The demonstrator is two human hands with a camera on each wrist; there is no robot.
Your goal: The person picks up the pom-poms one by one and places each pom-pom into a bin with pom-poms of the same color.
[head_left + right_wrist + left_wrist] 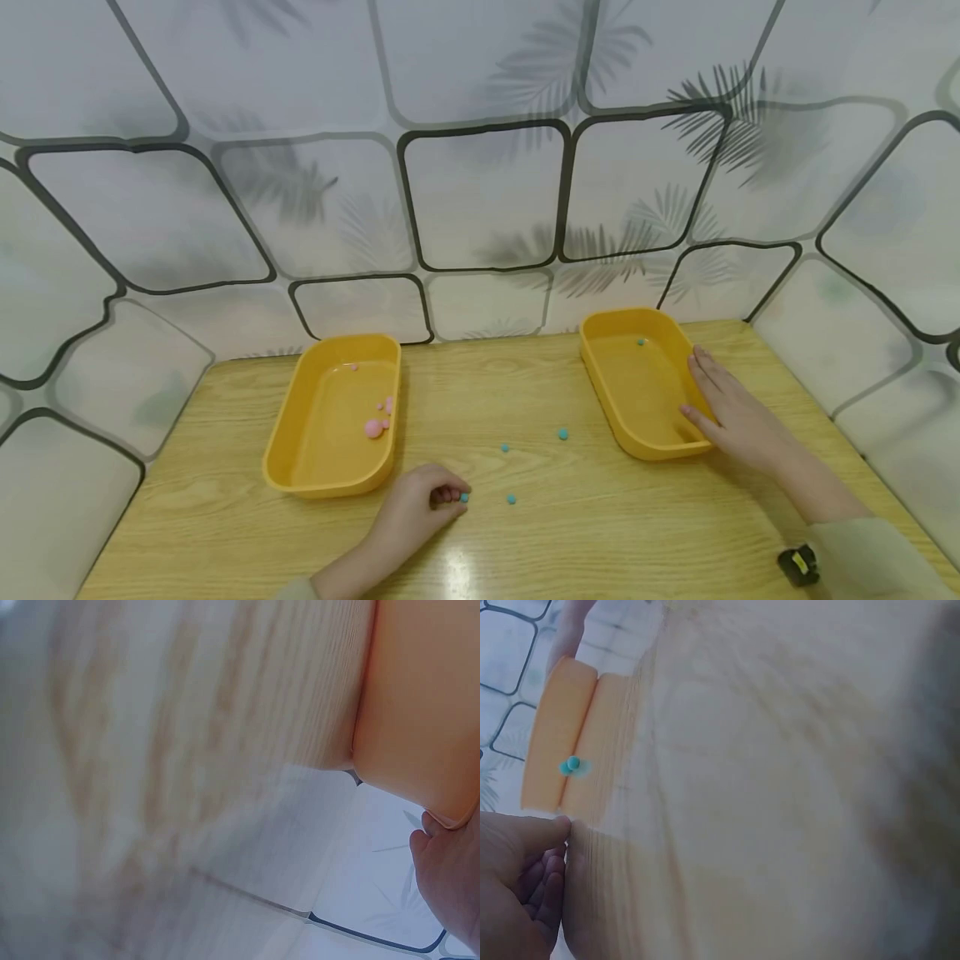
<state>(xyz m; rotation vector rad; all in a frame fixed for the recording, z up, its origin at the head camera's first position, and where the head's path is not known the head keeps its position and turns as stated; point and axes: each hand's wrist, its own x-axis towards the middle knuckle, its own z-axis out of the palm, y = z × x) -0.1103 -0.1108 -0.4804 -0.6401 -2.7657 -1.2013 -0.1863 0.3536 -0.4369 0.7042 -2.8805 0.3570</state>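
My left hand [414, 508] pinches a small blue ball [464, 497] between thumb and fingertip, low over the table. In the left wrist view the left hand [525, 874] hides that ball. Other small blue balls lie to its right: one ball [512, 499] close by, another ball [505, 447] farther back, and a slightly larger ball [563, 434] towards the right tray. My right hand [738, 417] rests on the right edge of the right yellow tray [609, 404], fingers straight and thumb over the rim. Inside that tray sits a blue ball [641, 342].
A second yellow tray [300, 433] stands at the left with several pink balls, the largest pink ball [373, 428] near its right wall. Patterned cloth [487, 200] rises behind the wooden table [480, 383] and at both sides. A small black object [798, 565] shows beside the right sleeve.
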